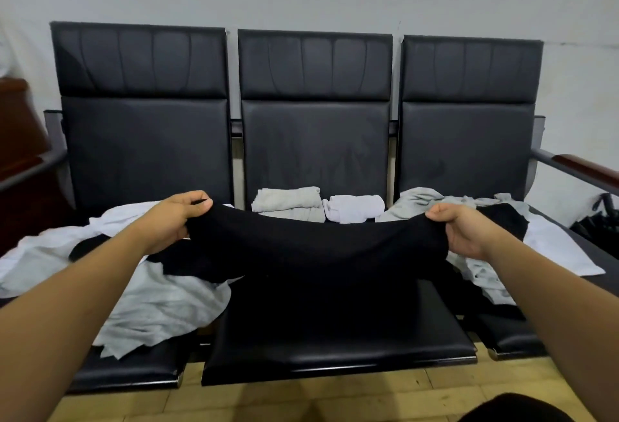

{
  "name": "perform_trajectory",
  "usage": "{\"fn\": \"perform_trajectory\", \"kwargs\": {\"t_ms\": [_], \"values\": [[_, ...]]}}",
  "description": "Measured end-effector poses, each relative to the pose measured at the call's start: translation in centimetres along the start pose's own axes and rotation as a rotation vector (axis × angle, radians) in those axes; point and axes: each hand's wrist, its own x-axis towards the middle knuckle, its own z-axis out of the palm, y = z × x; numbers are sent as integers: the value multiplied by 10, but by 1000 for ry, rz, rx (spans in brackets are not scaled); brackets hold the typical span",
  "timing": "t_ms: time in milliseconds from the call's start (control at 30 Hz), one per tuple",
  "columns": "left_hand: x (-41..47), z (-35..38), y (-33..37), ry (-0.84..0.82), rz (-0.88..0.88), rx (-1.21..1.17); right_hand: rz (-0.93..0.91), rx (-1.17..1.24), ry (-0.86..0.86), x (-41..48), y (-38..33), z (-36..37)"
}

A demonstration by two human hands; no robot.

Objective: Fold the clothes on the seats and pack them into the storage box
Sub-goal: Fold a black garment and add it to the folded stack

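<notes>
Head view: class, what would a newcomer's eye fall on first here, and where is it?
First, the black garment stretched between the left hand and the right hand above the middle seat. Behind it, two folded pale clothes sit at the back of that seat. Loose grey and white clothes lie heaped on the seats to either side.
</notes>
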Motion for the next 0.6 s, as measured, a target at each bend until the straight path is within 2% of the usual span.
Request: {"fn": "perform_trajectory", "kwargs": {"t_ms": [67, 167, 233, 300, 400, 600], "values": [[-7, 2, -7, -68, -68, -46, 103, -51, -57, 0, 12, -6], [-16, 2, -19, -291, -241, -84, 260, -118, -181, 0, 32, -16], [-17, 2, -30, -421, -337, -70, 305, -107, -232, 1, 43, -22], [-16, 3, -40, -468, -383, -91, 309, -84, -277, 0, 49, -20], [-11, 7, -56, -420, -355, -81, 294, -100, -200, 3, 55, -18], [11, 19, -79, -72, -178, -36, 168, -189, 135, 43, 75, -28]]}}
